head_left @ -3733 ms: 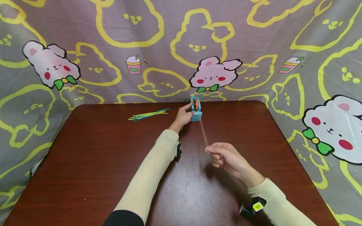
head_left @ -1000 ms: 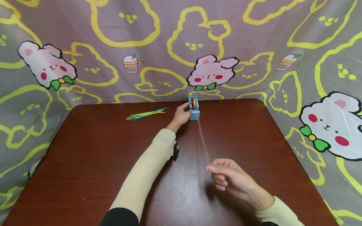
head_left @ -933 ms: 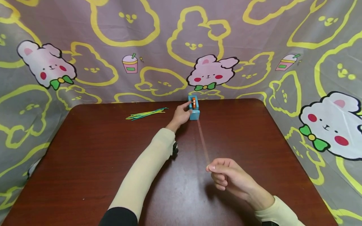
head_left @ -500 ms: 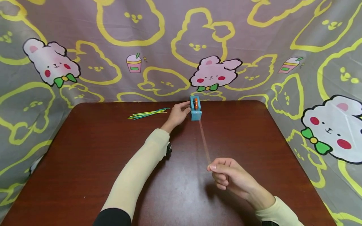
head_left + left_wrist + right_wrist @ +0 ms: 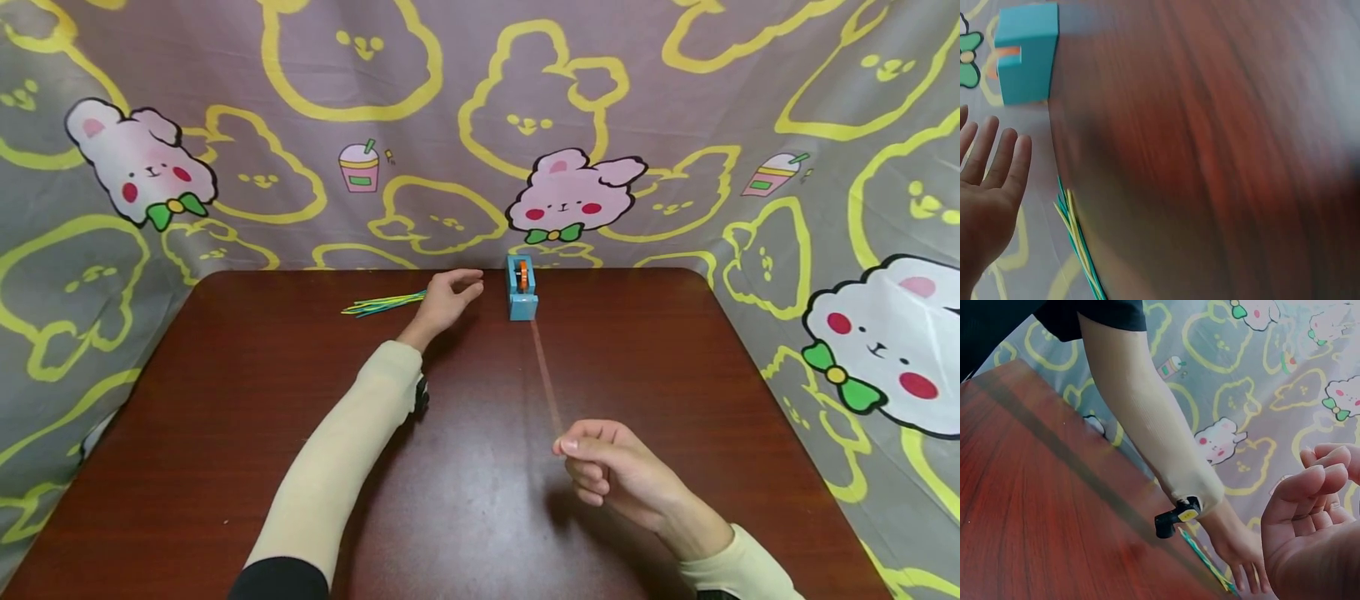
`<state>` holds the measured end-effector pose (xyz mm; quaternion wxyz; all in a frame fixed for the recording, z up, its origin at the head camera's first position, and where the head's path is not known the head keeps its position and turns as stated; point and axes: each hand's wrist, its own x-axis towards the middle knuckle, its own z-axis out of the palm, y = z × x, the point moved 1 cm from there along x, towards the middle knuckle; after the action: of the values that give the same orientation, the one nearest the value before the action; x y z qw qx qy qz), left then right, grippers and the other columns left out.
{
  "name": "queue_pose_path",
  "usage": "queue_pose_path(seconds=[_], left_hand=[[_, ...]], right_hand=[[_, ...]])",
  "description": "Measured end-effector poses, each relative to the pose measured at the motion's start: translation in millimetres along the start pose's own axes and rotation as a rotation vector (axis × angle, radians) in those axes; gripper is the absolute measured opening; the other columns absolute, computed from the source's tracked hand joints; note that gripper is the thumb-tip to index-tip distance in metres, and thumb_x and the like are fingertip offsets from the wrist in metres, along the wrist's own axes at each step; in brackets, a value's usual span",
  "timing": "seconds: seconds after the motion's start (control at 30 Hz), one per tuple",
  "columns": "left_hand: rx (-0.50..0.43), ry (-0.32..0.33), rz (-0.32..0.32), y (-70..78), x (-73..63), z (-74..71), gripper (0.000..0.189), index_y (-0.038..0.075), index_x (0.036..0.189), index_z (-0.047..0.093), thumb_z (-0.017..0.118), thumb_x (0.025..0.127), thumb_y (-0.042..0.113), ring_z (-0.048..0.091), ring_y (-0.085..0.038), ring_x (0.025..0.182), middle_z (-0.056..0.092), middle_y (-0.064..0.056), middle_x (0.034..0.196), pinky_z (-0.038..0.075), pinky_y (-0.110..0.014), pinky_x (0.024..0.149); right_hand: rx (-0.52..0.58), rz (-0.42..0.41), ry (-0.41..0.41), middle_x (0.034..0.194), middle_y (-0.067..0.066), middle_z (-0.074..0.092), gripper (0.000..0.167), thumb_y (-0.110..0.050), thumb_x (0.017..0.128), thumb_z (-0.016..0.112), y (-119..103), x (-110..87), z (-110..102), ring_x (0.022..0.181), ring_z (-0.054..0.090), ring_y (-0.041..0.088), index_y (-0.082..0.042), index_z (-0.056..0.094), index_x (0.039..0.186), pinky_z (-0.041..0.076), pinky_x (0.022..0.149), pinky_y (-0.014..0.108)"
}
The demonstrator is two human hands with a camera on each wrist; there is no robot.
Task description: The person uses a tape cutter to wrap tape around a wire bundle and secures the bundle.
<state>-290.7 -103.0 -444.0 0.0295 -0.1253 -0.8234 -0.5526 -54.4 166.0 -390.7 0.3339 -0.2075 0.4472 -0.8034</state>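
Observation:
A blue tape dispenser [image 5: 522,305] with an orange core stands near the table's back edge in the head view. From its front a strip of clear tape [image 5: 546,375] stretches towards the viewer. Thumb and forefinger of my right hand [image 5: 626,479] pinch the free end of that strip. My left hand [image 5: 444,304] is held off the dispenser's left side, fingers loosely extended and holding nothing; the left wrist view shows its fingers spread apart. Partly behind it lies a bundle of thin yellow and teal strands [image 5: 382,305]. In the right wrist view the tape is not visible.
The brown wooden table [image 5: 225,433] is bounded at the back and sides by a hanging cloth [image 5: 420,75] printed with cartoon rabbits. A black wrist device [image 5: 1175,519] is strapped to the left sleeve.
My left hand has let go of the tape dispenser and moved left, to the strands. The right hand earlier drew the tape out towards the viewer and now holds it nearly still.

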Motion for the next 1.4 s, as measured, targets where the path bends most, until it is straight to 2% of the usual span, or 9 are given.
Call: queue_pose_path(seconds=[0.13, 0.3, 0.4, 0.6, 0.87, 1.0, 1.27, 1.4], left_hand=[[0.021, 0.022, -0.012, -6.9, -1.7, -16.3, 0.034, 0.006, 0.13, 0.067, 0.068, 0.098, 0.017, 0.06, -0.024, 0.116, 0.069, -0.011, 0.122, 0.049, -0.04, 0.094], [0.04, 0.04, -0.059, -16.6, -4.5, -39.6, 0.038, 0.007, 0.13, 0.066, 0.073, 0.095, 0.017, 0.06, -0.025, 0.118, 0.069, -0.013, 0.121, 0.05, -0.039, 0.091], [0.056, 0.046, -0.077, -22.3, -8.1, -52.9, 0.04, 0.007, 0.13, 0.066, 0.076, 0.092, 0.016, 0.056, -0.025, 0.122, 0.069, -0.013, 0.121, 0.047, -0.04, 0.095], [0.092, 0.061, -0.066, -33.1, -14.9, -76.2, 0.042, 0.002, 0.129, 0.066, 0.078, 0.089, 0.011, 0.055, -0.028, 0.124, 0.069, -0.015, 0.12, 0.04, -0.042, 0.106], [0.145, 0.098, -0.098, -45.3, -21.3, -107.6, 0.043, -0.002, 0.128, 0.066, 0.078, 0.089, 0.011, 0.053, -0.031, 0.125, 0.068, -0.016, 0.122, 0.041, -0.045, 0.105], [0.15, 0.114, -0.133, -52.6, -27.7, -117.4, 0.042, -0.001, 0.129, 0.066, 0.078, 0.09, 0.011, 0.053, -0.031, 0.125, 0.067, -0.017, 0.123, 0.043, -0.046, 0.101], [0.194, 0.074, -0.179, -56.8, -32.7, -127.3, 0.045, 0.0, 0.133, 0.063, 0.077, 0.091, 0.013, 0.051, -0.032, 0.127, 0.064, -0.016, 0.129, 0.047, -0.046, 0.094], [0.217, 0.036, -0.203, -58.4, -32.7, -128.2, 0.049, 0.001, 0.136, 0.061, 0.076, 0.091, 0.013, 0.049, -0.033, 0.13, 0.061, -0.016, 0.135, 0.044, -0.048, 0.1]], right_hand=[[-0.004, 0.011, 0.008, 0.064, -0.007, 0.044, 0.035, 0.002, 0.103, 0.04, 0.5, 0.2, -0.4, 0.053, 0.032, 0.008, -0.009, 0.073, 0.104, 0.037, 0.054, 0.018], [-0.003, 0.024, 0.016, 0.064, -0.008, 0.046, 0.034, 0.001, 0.103, 0.04, 1.8, 0.5, -0.9, 0.053, 0.033, 0.007, -0.009, 0.073, 0.103, 0.037, 0.054, 0.018], [0.002, 0.033, 0.021, 0.064, -0.008, 0.047, 0.033, 0.001, 0.103, 0.041, 2.3, 0.3, -0.5, 0.053, 0.034, 0.007, -0.009, 0.073, 0.103, 0.038, 0.054, 0.018], [0.015, 0.038, 0.021, 0.063, -0.009, 0.049, 0.032, 0.001, 0.103, 0.042, 3.6, 0.0, -0.2, 0.054, 0.037, 0.005, -0.008, 0.072, 0.103, 0.039, 0.055, 0.018], [0.018, 0.029, 0.013, 0.063, -0.008, 0.047, 0.033, 0.001, 0.103, 0.041, 8.6, -0.2, -0.7, 0.054, 0.036, 0.006, -0.009, 0.072, 0.104, 0.037, 0.054, 0.018], [0.021, 0.035, 0.021, 0.063, -0.009, 0.047, 0.032, 0.002, 0.103, 0.041, 9.6, -0.9, 0.7, 0.054, 0.036, 0.005, -0.008, 0.072, 0.103, 0.038, 0.054, 0.018], [0.017, 0.029, 0.009, 0.063, -0.008, 0.046, 0.032, 0.001, 0.103, 0.041, 11.0, -0.9, 0.2, 0.055, 0.035, 0.006, -0.009, 0.072, 0.104, 0.037, 0.054, 0.018], [0.016, 0.029, 0.007, 0.064, -0.008, 0.046, 0.032, 0.001, 0.103, 0.041, 10.9, 0.0, 0.2, 0.055, 0.036, 0.006, -0.009, 0.072, 0.104, 0.038, 0.054, 0.018]])
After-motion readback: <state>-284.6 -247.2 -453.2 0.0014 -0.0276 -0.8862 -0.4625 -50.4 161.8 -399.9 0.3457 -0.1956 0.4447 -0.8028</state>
